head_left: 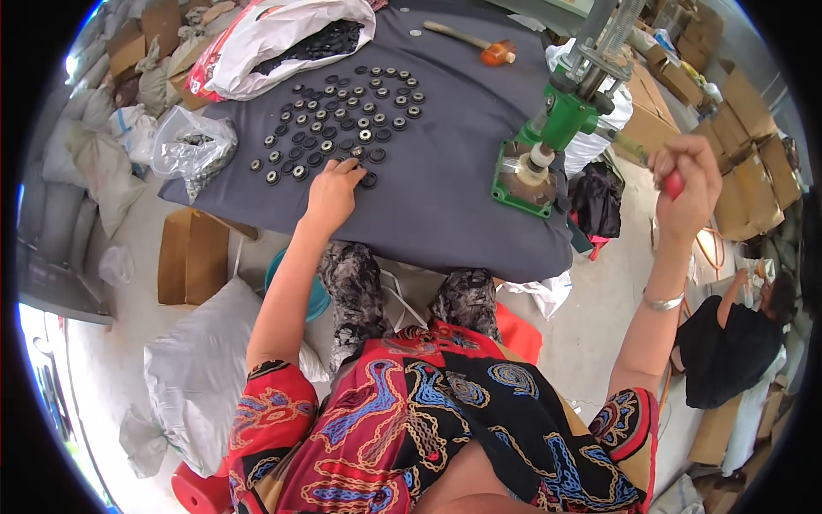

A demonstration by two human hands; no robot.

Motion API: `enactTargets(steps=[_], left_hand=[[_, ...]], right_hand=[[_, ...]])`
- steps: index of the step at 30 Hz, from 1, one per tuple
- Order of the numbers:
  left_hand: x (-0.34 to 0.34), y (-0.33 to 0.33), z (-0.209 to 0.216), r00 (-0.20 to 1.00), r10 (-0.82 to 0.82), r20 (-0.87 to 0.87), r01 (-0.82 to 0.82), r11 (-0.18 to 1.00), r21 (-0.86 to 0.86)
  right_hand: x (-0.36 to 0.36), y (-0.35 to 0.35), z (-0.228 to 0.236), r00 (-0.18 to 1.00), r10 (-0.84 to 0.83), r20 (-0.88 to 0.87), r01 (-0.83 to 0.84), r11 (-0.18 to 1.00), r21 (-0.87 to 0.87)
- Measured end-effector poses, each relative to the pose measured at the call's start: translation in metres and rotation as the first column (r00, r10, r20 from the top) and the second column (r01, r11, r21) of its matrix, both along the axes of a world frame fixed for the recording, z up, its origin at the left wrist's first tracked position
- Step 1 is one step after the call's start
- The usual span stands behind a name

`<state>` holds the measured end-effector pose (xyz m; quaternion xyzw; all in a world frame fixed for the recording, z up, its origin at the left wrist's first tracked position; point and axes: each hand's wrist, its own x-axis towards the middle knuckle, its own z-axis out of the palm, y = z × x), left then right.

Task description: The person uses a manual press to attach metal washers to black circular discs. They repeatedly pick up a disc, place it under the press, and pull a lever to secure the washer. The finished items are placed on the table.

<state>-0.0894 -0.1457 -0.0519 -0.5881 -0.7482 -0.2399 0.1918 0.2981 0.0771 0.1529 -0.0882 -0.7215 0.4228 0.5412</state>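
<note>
- Cluttered workroom all around, with cardboard boxes point(749, 184) stacked along the right edge and a large pale sack point(205, 368) on the floor at lower left.
- Across the upper middle of the frame, a counter point(454, 171) under dark grey cloth.
- Scattered over its left half, in loose rows, many round black pieces point(340, 114), some with pale metallic centres.
- At the near edge of that scatter, the left hand point(334, 190), palm down, fingertips at one round piece point(358, 152); impossible to make out whether pinching it or merely touching.
- Right of centre, near the counter's right edge, a green hand press point(548, 137) on a square base.
- Farther right, raised beside the press, the right hand point(689, 184), fingers curled tightly around a red knob point(675, 184).
- At top centre, lying flat, a hammer point(497, 53) with an amber head and wooden handle.
- At upper left, a white bag point(240, 68) with black contents showing; below it, a clear plastic bag point(190, 141) of small items.
- At far right, another person point(728, 351) in black.
</note>
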Motion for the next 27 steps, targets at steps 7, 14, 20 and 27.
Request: enactTargets(steps=[7, 14, 20, 27], left_hand=[[0.017, 0.0, 0.016, 0.998, -0.002, 0.062, 0.001, 1.0, 0.02], [0.036, 0.012, 0.006, 0.977, -0.1, -0.186, 0.051, 0.966, -0.255], [0.041, 0.001, 0.012, 0.994, -0.094, 0.06, 0.101, 0.985, -0.137], [0.026, -0.029, -0.009, 0.974, -0.077, 0.215, 0.054, 0.992, 0.111]], right_hand=[[-0.005, 0.02, 0.022, 0.995, 0.1, 0.005, -0.1, 0.995, -0.008], [-0.005, 0.02, 0.021, 0.995, 0.096, -0.013, -0.096, 0.995, -0.008], [-0.005, 0.022, 0.02, 0.993, 0.109, -0.033, -0.109, 0.994, 0.016], [-0.006, 0.021, 0.02, 0.992, 0.118, -0.047, -0.117, 0.993, 0.018]])
